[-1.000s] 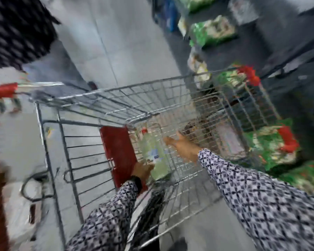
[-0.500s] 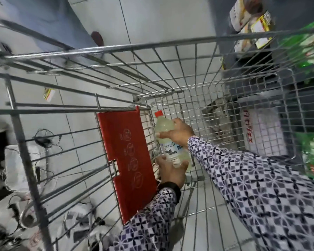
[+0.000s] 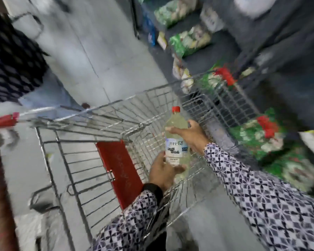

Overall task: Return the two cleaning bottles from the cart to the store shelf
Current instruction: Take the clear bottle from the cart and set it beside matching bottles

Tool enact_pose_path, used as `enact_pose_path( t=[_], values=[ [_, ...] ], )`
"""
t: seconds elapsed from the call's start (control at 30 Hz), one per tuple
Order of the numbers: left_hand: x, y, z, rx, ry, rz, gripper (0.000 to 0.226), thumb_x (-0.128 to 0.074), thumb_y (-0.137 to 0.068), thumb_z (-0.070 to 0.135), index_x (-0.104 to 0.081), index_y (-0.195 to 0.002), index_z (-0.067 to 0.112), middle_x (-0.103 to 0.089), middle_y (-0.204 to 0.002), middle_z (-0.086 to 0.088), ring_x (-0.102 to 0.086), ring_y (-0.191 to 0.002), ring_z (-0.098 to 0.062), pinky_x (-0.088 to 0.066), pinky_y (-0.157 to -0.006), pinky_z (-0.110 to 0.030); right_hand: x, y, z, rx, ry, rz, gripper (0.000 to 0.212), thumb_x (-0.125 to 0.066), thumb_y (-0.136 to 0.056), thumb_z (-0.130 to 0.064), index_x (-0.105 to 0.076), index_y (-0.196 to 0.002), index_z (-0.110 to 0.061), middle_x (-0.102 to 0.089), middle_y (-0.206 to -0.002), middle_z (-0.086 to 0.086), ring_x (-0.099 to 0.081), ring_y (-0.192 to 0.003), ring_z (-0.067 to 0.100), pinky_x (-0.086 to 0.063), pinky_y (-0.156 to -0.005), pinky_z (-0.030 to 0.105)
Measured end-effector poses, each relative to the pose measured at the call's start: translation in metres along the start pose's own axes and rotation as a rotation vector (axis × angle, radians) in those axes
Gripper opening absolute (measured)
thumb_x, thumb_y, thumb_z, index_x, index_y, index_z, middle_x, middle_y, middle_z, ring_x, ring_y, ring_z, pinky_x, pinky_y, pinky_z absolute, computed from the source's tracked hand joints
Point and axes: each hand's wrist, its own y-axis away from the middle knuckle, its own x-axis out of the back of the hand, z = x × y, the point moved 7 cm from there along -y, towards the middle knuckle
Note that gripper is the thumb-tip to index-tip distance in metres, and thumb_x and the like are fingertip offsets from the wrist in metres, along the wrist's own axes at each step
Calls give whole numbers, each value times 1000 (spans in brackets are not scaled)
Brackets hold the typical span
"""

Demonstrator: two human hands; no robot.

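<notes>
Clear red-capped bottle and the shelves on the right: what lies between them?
In the head view, the wire cart's right wall separates the clear red-capped bottle from the blurred shelves.

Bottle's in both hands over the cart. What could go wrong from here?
1. The bottle is held upright by the left hand at its base and the right hand at its shoulder; letting go with one hand early may let it tip or slip.
2. It hangs low inside the wire cart, so it could knock the cart's rim on the way out.
3. The shelf on the right looks crowded with green packs; setting it down may jostle them.
</notes>
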Motion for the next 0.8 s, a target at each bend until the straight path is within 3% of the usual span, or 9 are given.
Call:
enact_pose_path(
  t=[0.1, 0.17, 0.23, 0.33, 0.37, 0.47, 0.53, 0.7, 0.8],
  values=[
    [-27, 57, 53, -228, -105, -56, 57, -85, -77, 3, -68, -123, 30, -79, -113, 2, -77, -107, -23, -65, -90, -41, 61, 75, -42, 121, -176, 57, 67, -90, -71, -42, -59, -125, -16, -76, -114, 2, -73, -99, 19, -59, -83, 35],
    [-53, 111, 90, -374, -190, -103, 58, -84, -77, 0, -69, -118, 37, -81, -111, 4, -79, -104, -17, -66, -85, -39, 112, 137, -62, 200, -296, 108, 59, -87, -77, -36, -61, -128, -19, -78, -115, 1, -76, -97, 18, -61, -81, 36],
    [-82, 168, 124, -516, -252, -180, 55, -83, -78, -4, -69, -113, 37, -82, -107, 3, -78, -91, -4, -66, -77, -34, 163, 202, -77, 251, -391, 151, 50, -82, -82, -32, -62, -127, -21, -78, -111, 1, -75, -89, 19, -58, -68, 30],
    [-132, 262, 171, -741, -410, -283, 52, -87, -74, 4, -71, -109, 39, -82, -100, 20, -75, -85, 9, -65, -85, -30, 243, 308, -91, 384, -440, 271, 38, -79, -84, -31, -67, -119, -24, -78, -94, 0, -71, -75, 19, -56, -63, 33],
    [-149, 295, 184, -824, -443, -317, 50, -88, -72, 6, -73, -107, 39, -82, -99, 22, -76, -88, 8, -65, -88, -29, 268, 346, -95, 447, -440, 320, 37, -79, -85, -32, -67, -120, -26, -79, -96, -2, -72, -73, 16, -58, -62, 35],
    [-198, 385, 209, -1004, -488, -406, 51, -91, -71, 17, -74, -116, 35, -84, -106, 13, -80, -99, -10, -64, -91, -48, 326, 456, -98, 601, -455, 486, 38, -77, -88, -32, -67, -124, -25, -81, -99, -3, -73, -71, 12, -60, -56, 33],
    [-228, 440, 217, -1123, -506, -462, 53, -92, -71, 28, -73, -119, 38, -82, -110, 15, -79, -103, -9, -63, -93, -48, 356, 524, -99, 688, -450, 583, 36, -76, -88, -33, -67, -123, -25, -80, -91, -8, -72, -66, 6, -56, -51, 27],
    [-278, 543, 225, -1345, -479, -531, 50, -95, -67, 33, -75, -112, 36, -82, -105, 17, -77, -95, -2, -64, -90, -41, 403, 658, -93, 881, -444, 799, 23, -75, -88, -31, -75, -111, -28, -81, -96, -6, -74, -77, 8, -59, -67, 33],
    [-301, 588, 227, -1460, -467, -560, 53, -94, -64, 44, -74, -113, 40, -80, -107, 10, -77, -95, -9, -65, -85, -43, 417, 712, -86, 965, -445, 889, 14, -72, -90, -30, -78, -103, -31, -82, -99, -4, -72, -81, 12, -55, -75, 37]
  ],
)
